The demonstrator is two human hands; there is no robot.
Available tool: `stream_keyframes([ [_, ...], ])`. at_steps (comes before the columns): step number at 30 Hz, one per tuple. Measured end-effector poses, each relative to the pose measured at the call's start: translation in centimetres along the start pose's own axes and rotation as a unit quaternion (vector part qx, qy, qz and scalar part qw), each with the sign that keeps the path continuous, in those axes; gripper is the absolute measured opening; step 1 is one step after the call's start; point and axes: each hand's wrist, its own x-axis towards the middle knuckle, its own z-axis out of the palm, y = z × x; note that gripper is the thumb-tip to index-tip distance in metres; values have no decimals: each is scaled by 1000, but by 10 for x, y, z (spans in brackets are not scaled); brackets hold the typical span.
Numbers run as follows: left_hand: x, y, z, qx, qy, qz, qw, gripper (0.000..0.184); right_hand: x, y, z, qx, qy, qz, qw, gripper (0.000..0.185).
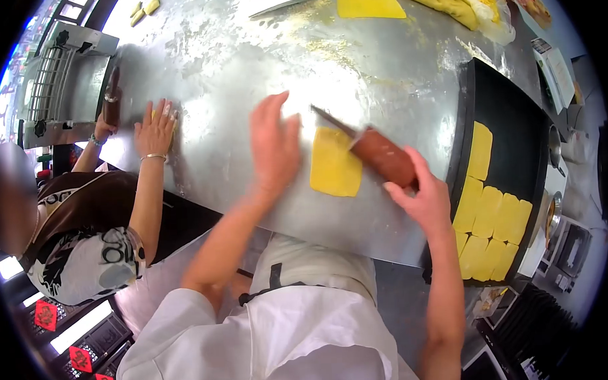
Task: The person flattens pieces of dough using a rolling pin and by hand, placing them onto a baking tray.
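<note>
A flat yellow dough sheet [334, 163] lies on the metal table in front of me. My right hand [421, 196] is closed around one end of a brown rolling pin [383, 159], whose thin far handle points up and left over the top corner of the sheet. Left of the sheet, my left hand [274, 147] hovers with its fingers apart and nothing in it, slightly blurred. At the right, a black tray [508, 96] holds several yellow dough pieces [489, 214] laid side by side.
A co-worker's hand [156, 131] presses on dough at the left, beside another rolling pin [111, 103] and a metal machine [62, 84]. Along the far edge lie a yellow scraper [370, 3], a long dough roll [438, 1] and a plastic bag [496, 22].
</note>
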Motion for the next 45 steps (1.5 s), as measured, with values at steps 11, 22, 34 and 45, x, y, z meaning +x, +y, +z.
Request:
stream_keyframes([
  [11, -50, -48, -5, 92, -43, 83, 991, 44, 11, -2, 57, -150, -85, -169, 970, 82],
  [22, -65, -41, -17, 120, -96, 43, 987, 42, -1, -7, 62, -139, -60, -162, 975, 82],
  [34, 8, -12, 31, -9, -242, -11, 970, 48, 24, 39, 29, 96, 145, 149, 973, 55],
  [45, 15, 5, 31, -92, -414, -49, 904, 24, -9, 46, 6, 168, 186, 239, 938, 54],
])
